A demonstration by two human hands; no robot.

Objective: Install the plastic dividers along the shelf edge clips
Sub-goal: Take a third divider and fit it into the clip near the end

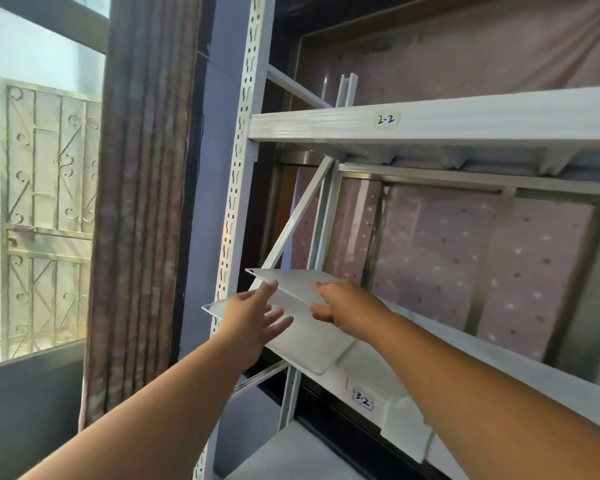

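Observation:
Two translucent plastic dividers lie flat at the left end of the shelf labelled 3-2 [362, 399]. The upper divider [291, 282] sits further back. The lower divider [305, 344] juts out past the shelf's front edge. My left hand [253, 320] rests on the lower divider with its fingers spread, the index finger touching the upper one. My right hand [343, 304] pinches the right edge of the upper divider. No edge clips can be made out.
The white slotted upright [238, 168] stands just left of my hands. A diagonal brace [298, 216] runs behind the dividers. The shelf labelled 2-2 [385, 119] hangs overhead. A curtain [142, 202] and a window with a metal grille [45, 209] are at the left.

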